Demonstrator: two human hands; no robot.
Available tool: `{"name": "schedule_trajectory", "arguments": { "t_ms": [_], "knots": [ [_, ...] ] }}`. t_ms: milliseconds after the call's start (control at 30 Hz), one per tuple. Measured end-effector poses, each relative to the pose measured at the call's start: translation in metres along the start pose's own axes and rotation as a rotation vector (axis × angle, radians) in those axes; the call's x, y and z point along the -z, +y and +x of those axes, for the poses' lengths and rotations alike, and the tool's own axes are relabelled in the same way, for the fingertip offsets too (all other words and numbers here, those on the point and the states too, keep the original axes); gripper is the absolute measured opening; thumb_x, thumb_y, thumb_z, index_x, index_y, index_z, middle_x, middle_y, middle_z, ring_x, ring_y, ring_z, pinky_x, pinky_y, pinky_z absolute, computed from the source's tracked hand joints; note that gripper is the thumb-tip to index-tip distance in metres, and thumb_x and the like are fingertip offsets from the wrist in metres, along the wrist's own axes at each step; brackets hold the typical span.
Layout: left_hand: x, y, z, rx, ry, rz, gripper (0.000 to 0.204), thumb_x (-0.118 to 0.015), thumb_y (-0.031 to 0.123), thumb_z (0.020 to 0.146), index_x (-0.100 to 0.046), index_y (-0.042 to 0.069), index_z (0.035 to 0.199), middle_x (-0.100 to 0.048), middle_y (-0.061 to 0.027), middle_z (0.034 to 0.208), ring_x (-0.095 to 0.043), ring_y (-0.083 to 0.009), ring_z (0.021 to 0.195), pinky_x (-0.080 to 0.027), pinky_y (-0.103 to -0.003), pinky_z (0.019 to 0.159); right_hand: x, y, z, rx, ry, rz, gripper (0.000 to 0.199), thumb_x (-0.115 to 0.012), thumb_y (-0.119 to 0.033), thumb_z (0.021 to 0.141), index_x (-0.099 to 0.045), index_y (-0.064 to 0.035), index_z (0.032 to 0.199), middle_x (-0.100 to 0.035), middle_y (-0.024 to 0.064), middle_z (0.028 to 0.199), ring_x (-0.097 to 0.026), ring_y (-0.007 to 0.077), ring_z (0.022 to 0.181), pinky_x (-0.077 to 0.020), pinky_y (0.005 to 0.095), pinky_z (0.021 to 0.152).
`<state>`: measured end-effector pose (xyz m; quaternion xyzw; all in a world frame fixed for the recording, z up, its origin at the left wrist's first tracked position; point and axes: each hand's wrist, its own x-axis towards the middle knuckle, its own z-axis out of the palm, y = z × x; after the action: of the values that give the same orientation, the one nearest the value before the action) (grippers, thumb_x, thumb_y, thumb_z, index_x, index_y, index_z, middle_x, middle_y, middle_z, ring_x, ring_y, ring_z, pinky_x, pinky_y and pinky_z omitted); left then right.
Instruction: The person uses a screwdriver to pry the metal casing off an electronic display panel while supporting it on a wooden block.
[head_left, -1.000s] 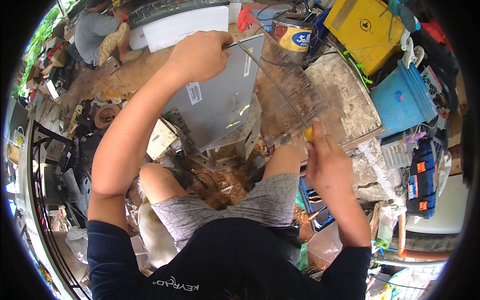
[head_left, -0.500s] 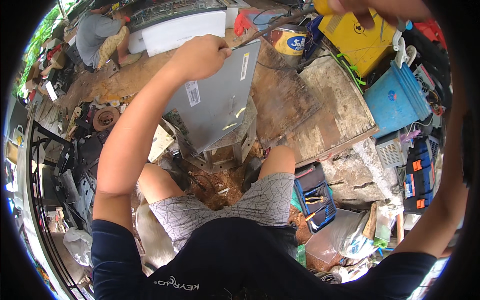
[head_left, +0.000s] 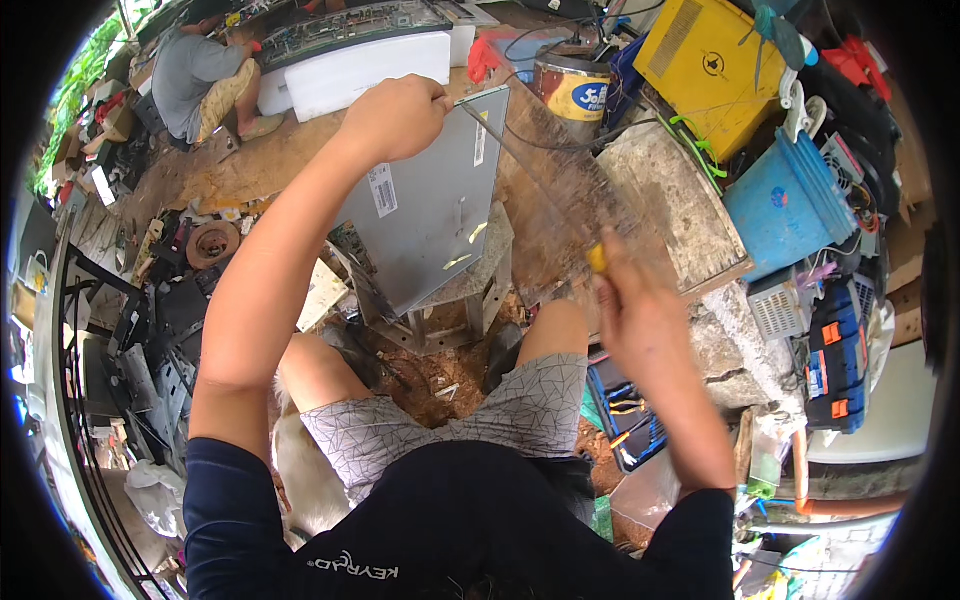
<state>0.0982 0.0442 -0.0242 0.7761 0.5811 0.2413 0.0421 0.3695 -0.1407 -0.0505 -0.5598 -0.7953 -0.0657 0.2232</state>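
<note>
A grey flat metal-backed panel (head_left: 425, 215) with paper labels stands tilted on a worn stool (head_left: 490, 265) between my knees. Fingers of my left hand (head_left: 400, 115) are closed on its upper edge, near the far right corner. To the right of the panel, my right hand (head_left: 640, 305) is closed around something with a yellow end (head_left: 597, 258), which looks like a tool handle; motion blurs it. A long thin dark shaft or strip (head_left: 535, 172) runs from there to the panel's top corner by my left hand. Whether it is part of the tool, I cannot tell.
Worn wooden boards (head_left: 670, 200) lie right of the stool, near a paint can (head_left: 575, 90), a yellow case (head_left: 710, 60) and blue buckets (head_left: 790, 205). A tool pouch (head_left: 625, 410) lies by my right knee. Scrap (head_left: 150, 330) fills the left; another person (head_left: 205, 80) crouches far left.
My right hand has swung from the far upper right down toward me, bringing the yellow end and the thin dark length along. My left hand and the panel have shifted slightly left.
</note>
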Motion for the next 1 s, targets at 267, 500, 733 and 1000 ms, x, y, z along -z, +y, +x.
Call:
{"name": "schedule_trajectory", "arguments": {
  "t_ms": [267,500,733,1000],
  "knots": [
    [0.003,0.006,-0.011,-0.009,0.056,0.081,0.035,-0.049,0.031,0.096,-0.070,0.004,0.102,-0.069,-0.0207,0.092,-0.065,-0.0402,0.090,-0.051,-0.047,0.082,-0.018,0.000,-0.027,-0.247,-0.177,0.799,0.056,-0.054,0.003,0.081,-0.047,0.0032,0.137,-0.064,0.0164,0.111,-0.063,0.0240,0.099,-0.0467,0.0345,0.091],
    [0.004,0.015,-0.015,-0.027,0.070,0.120,0.033,-0.049,0.031,0.096,-0.070,0.006,0.101,-0.069,-0.0202,0.090,-0.065,-0.0404,0.088,-0.051,-0.048,0.081,0.000,0.018,-0.034,-0.140,0.160,0.583,0.039,-0.068,-0.002,0.084,-0.060,0.0033,0.122,-0.069,0.0167,0.107,-0.066,0.0191,0.100,-0.0501,0.0297,0.087],
    [0.003,0.013,-0.013,-0.043,0.081,0.099,0.032,-0.049,0.031,0.096,-0.070,0.006,0.101,-0.069,-0.0204,0.089,-0.065,-0.0407,0.087,-0.051,-0.048,0.080,0.009,0.018,-0.035,-0.252,0.024,0.779,0.035,-0.064,-0.005,0.090,-0.059,0.0033,0.123,-0.067,0.0168,0.110,-0.068,0.0196,0.096,-0.0502,0.0295,0.086],
    [0.004,0.017,-0.017,-0.037,0.084,0.125,0.031,-0.050,0.029,0.094,-0.071,0.006,0.100,-0.069,-0.0207,0.090,-0.065,-0.0406,0.088,-0.051,-0.048,0.082,0.030,0.008,-0.020,0.009,0.116,0.217,0.035,-0.060,-0.004,0.089,-0.060,-0.0015,0.124,-0.066,0.0168,0.089,-0.066,0.0306,0.070,-0.0530,0.0333,0.066]
  ]
}}
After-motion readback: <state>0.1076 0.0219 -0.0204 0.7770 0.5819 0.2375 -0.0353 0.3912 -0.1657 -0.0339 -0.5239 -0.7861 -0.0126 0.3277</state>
